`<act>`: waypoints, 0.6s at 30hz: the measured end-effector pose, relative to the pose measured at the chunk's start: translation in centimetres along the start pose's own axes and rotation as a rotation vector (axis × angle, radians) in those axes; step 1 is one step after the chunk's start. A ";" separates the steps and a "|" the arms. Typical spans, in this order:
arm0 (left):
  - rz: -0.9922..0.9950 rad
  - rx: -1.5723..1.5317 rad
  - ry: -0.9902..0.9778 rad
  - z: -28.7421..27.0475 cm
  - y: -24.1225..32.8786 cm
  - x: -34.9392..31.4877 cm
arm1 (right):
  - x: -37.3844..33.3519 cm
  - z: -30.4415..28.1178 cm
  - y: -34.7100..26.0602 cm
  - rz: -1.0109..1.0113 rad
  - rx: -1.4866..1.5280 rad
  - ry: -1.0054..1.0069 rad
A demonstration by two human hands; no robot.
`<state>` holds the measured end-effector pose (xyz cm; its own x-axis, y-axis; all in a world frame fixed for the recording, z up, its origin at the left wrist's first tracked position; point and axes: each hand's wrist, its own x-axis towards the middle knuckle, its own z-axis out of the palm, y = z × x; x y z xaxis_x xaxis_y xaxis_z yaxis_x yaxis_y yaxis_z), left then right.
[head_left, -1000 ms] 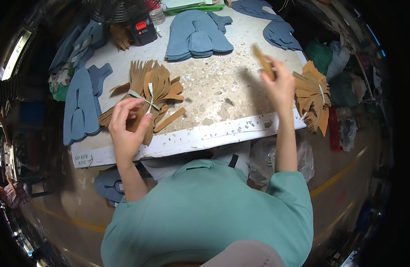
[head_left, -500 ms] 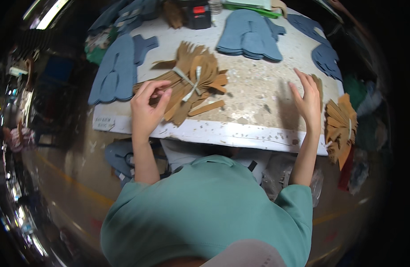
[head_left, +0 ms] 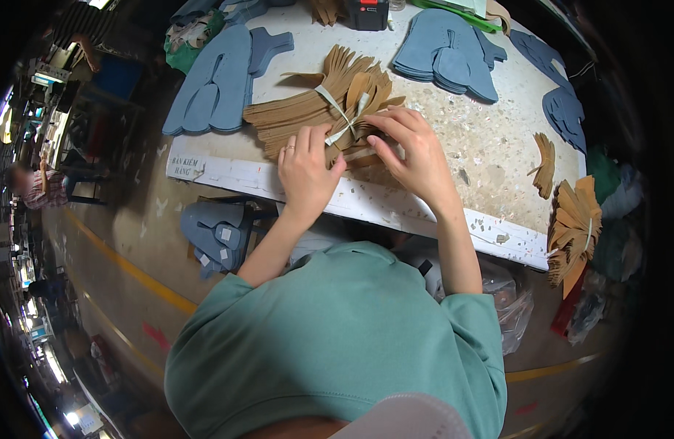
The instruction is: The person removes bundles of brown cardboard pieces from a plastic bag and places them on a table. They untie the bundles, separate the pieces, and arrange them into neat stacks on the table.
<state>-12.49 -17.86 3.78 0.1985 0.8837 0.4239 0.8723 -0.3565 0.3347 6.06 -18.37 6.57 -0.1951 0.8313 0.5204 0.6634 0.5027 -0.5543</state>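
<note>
A thick bundle of brown strips [head_left: 293, 111], fanned at its far end, lies on the table with a white tie [head_left: 338, 110] crossed around it. My left hand [head_left: 306, 170] is at the bundle's near side, its fingers bent over the strips and its thumb lower down. From the right, my right hand [head_left: 416, 152] reaches in with curled fingers and thumb on the bundle's right part, close to the tie. Both hands hold the bundle; the fingertips are partly hidden among the strips.
Stacks of blue cut pieces stand at the left [head_left: 209, 88] and far middle [head_left: 446, 55]. Darker blue pieces [head_left: 563, 113] lie far right. A small strip stack [head_left: 544, 164] is near the right edge, where another tied brown bundle [head_left: 574, 227] hangs over. Scraps litter the white table [head_left: 490, 146].
My right hand has come left from above the table's right side onto the bundle. My left hand has shifted to the bundle's near side. The whole view has turned slightly.
</note>
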 end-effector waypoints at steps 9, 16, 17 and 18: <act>0.030 -0.209 -0.208 -7.1 -4.6 2.0 | -0.1 -1.3 -1.1 -0.035 0.053 0.070; -0.193 -0.425 -0.341 -5.0 -6.4 1.3 | -0.4 2.1 -2.4 -0.066 0.120 -0.005; -0.219 -0.420 -0.355 -4.8 -6.5 0.8 | -0.5 2.6 -2.5 -0.040 0.132 -0.031; -0.228 -0.468 -0.372 -4.8 -6.9 0.4 | -0.5 3.1 -2.6 -0.067 0.134 -0.026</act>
<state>-20.58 -16.48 5.68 0.2460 0.9692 0.0063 0.6404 -0.1674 0.7496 2.16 -19.39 5.73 -0.2554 0.7997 0.5434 0.5460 0.5831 -0.6015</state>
